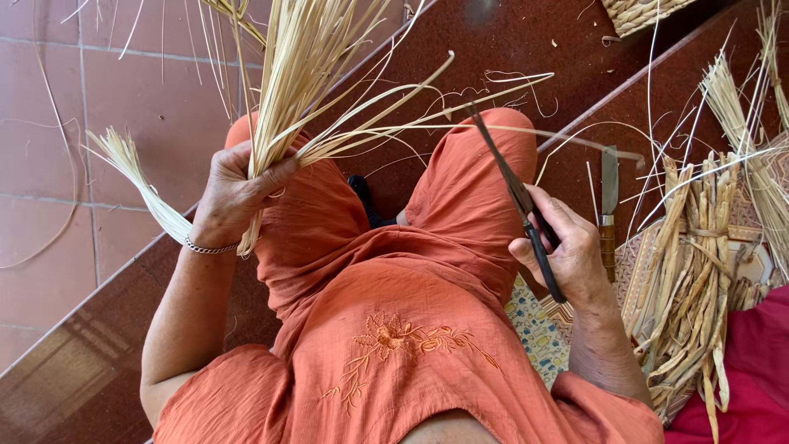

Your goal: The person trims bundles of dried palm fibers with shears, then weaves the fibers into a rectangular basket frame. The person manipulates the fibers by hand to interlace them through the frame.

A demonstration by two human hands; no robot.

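Our left hand (234, 193) grips a bundle of pale, flat straw strips (288, 90); our right hand (567, 251) clasps dark metal scissors (518, 197) just beside them.

The floor (107, 123) on the left is laid with large reddish-brown tiles with pale grout lines, and daylight falls evenly across it. A darker, polished maroon step (493, 49) runs diagonally from lower left to upper right, its glossy surface showing soft reflections. Thin pale fibre scraps (509, 82) lie scattered over it. At the top right sits the corner of a woven basket (637, 12). On the right lie a patterned mat (538, 333) and a red cloth (752, 370).
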